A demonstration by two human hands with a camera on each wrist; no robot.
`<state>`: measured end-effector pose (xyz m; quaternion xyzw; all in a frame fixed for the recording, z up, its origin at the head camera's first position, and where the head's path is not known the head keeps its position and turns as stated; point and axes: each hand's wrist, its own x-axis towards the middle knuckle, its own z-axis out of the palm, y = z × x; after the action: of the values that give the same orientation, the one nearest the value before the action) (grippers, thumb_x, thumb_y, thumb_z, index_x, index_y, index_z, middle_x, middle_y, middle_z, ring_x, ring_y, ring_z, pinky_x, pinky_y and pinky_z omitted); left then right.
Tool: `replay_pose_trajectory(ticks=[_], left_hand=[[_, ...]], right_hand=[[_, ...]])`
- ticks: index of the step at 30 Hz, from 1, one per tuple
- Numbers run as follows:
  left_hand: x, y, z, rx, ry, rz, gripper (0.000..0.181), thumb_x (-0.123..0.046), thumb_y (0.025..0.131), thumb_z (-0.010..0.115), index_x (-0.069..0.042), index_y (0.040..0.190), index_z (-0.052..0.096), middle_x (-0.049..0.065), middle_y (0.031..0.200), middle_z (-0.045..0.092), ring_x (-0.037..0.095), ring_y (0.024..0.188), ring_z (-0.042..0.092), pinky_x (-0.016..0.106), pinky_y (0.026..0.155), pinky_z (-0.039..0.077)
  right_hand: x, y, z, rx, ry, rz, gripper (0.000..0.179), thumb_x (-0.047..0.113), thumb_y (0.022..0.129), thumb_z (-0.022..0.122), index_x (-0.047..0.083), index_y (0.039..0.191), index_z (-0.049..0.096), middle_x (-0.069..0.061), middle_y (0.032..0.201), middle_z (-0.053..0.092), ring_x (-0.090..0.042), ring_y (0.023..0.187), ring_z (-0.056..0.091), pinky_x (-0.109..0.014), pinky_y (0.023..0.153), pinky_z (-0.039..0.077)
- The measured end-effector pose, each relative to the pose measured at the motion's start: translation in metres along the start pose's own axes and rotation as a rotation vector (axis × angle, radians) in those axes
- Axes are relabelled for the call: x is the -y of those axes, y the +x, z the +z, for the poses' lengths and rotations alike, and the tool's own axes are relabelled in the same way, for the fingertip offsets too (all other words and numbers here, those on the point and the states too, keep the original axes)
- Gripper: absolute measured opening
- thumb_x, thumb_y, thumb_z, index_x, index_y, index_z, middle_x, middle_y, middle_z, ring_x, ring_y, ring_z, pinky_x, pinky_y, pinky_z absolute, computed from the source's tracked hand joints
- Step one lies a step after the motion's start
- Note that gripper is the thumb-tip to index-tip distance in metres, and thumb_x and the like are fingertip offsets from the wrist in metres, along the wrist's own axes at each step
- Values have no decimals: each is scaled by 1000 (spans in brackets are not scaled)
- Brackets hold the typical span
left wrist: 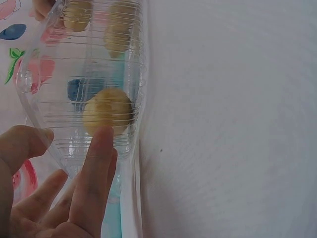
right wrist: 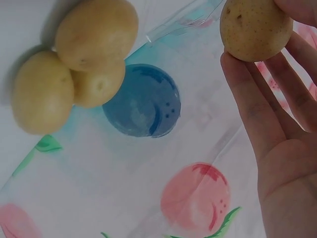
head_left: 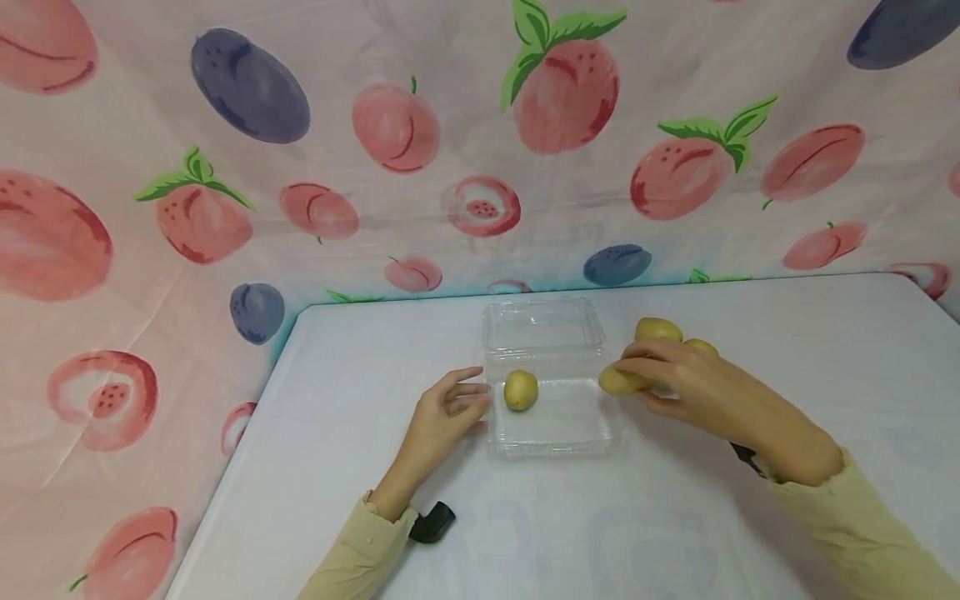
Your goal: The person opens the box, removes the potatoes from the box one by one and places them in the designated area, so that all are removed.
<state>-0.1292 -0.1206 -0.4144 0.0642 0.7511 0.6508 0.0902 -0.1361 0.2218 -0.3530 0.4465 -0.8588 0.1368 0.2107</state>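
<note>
A clear plastic clamshell box (head_left: 555,433) lies with its lid (head_left: 543,323) folded back, away from me. One potato (head_left: 521,390) sits at the left end of its base and also shows through the ridged wall in the left wrist view. My left hand (head_left: 447,410) is at the box's left side, its fingers extended and touching the wall in the left wrist view (left wrist: 94,183). At the box's right end, my right hand (head_left: 678,379) pinches another potato (right wrist: 255,29) between thumb and fingertips, held at the right rim.
Three more potatoes (right wrist: 42,91) are clustered on the white table (head_left: 360,350), beyond my right hand and right of the box. A fruit-print cloth (head_left: 420,208) hangs behind the table and along its left side.
</note>
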Motion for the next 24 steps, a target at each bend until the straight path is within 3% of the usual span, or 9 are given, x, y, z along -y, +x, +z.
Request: replay_pose_trajectory(ticks=[8,9,10,12,13,16,18,20,24], left_hand=[[0,0,0,0,-1,0,49,-7,93,69,-7,140,54,20,124,65,31,108,67,35,81,63],[0,0,0,0,-1,0,49,-7,93,69,-7,140,54,21,124,65,31,108,67,35,81,63],[0,0,0,-1,-1,0,49,-7,93,69,-7,140,54,21,124,65,31,108,67,35,81,63],[-1,0,0,-2,-1,0,49,-7,93,69,-7,140,54,21,123,65,32,108,68,35,81,63],[-1,0,0,-3,0,0,49,-7,93,69,-7,140,54,20,123,65,32,108,68,35,80,63],[-1,0,0,-5,1,-2,49,-8,93,69,-7,140,54,20,124,65,31,108,68,35,81,63],[-1,0,0,-4,1,-3,49,-8,93,69,-7,140,53,21,124,65,32,109,67,35,81,63],[-1,0,0,-5,0,-3,49,-8,93,69,-6,140,53,21,124,65,31,109,67,35,81,63],[-1,0,1,-5,0,-3,49,-9,93,69,-7,140,53,21,124,65,31,109,67,35,82,63]], right_hand=[[-6,-10,-3,-6,-13,8,58,-1,57,92,7,111,72,-7,110,65,-23,92,64,-46,70,58],[-7,-11,-3,-6,-6,7,58,-1,58,92,6,111,72,-8,111,65,-24,94,64,-46,71,59],[-8,-12,-3,-6,-5,10,47,8,68,90,7,111,72,-7,112,65,-24,95,64,-46,72,59],[-9,-14,-4,-9,-7,17,32,27,87,77,7,111,72,-8,112,66,-24,97,64,-45,74,59],[-9,-15,-4,-11,-7,21,34,36,95,66,7,110,72,-8,112,66,-23,98,64,-44,74,59],[-11,-18,-5,-11,-12,31,62,49,100,29,6,109,72,-8,111,65,-22,97,64,-41,73,59],[-11,-19,-6,-5,-14,39,42,43,98,56,6,108,72,-9,110,65,-23,95,64,-40,70,60],[-11,-22,-7,4,-17,52,33,28,85,80,6,108,72,-8,109,65,-23,94,64,-40,69,60],[-14,-27,-7,10,-23,56,34,30,85,80,6,108,72,-7,108,65,-21,93,64,-37,68,60]])
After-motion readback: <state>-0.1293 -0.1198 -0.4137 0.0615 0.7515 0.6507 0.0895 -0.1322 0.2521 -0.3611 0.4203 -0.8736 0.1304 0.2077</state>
